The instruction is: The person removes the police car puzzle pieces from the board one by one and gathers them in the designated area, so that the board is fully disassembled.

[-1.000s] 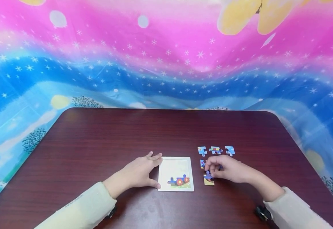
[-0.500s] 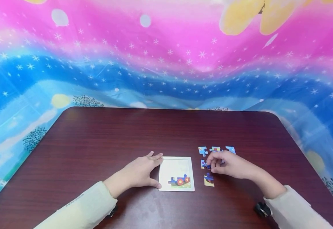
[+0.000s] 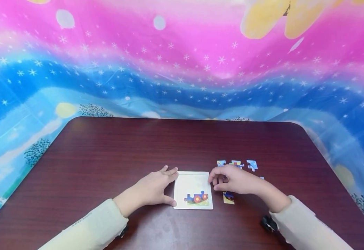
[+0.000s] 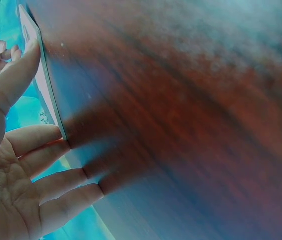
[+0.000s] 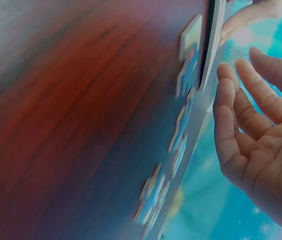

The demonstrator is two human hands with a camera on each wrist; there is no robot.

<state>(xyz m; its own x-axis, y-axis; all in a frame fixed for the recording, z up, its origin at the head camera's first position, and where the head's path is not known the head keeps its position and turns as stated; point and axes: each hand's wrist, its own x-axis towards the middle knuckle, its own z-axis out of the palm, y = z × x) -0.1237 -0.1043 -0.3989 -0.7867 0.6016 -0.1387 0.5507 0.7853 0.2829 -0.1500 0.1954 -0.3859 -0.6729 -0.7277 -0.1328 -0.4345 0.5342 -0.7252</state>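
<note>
A white square puzzle tray (image 3: 191, 182) lies on the table, with joined pieces showing red wheels (image 3: 197, 199) along its lower right. My left hand (image 3: 152, 187) is at the tray's left side, fingers spread; thumb and forefinger touch its edge near the two corners. My right hand (image 3: 235, 178) hovers by the tray's right edge, above the loose pieces. In the right wrist view, the right hand (image 5: 265, 130) has loosely bent fingers, thumb apart, and no piece shows between them. A yellow and dark jigsaw piece (image 3: 228, 198) lies just below that hand, partly covered.
Beyond the right hand lie more loose jigsaw pieces: a blue corner one (image 3: 252, 165), one with coloured blocks (image 3: 236, 163) and a light blue one (image 3: 221, 163). The hand hides others. A dark wooden table (image 3: 122, 146) is backed by a printed cloth (image 3: 182, 69).
My right hand has moved left from above the loose pieces to the tray's right edge. The left hand stays at the tray, and the pieces inside it look the same.
</note>
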